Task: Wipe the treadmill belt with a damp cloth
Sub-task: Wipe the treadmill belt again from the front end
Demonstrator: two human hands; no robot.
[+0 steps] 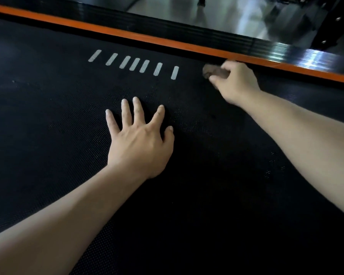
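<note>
The cloth (211, 71), judged soft and light, is held bunched in the right hand (234, 82). Left of that grip, the flat, empty left hand (139, 139) is pressed on the belt (48, 135).

You are working in dim light: the black belt (48, 135) soaks it up and is darkest near you. Bright glare streaks the glossy floor (236, 16) and the rail (286, 50) at the far right. Your right hand (234, 82) and the cloth (211, 71) are blurred; your left hand (139, 141) is sharp.
</note>
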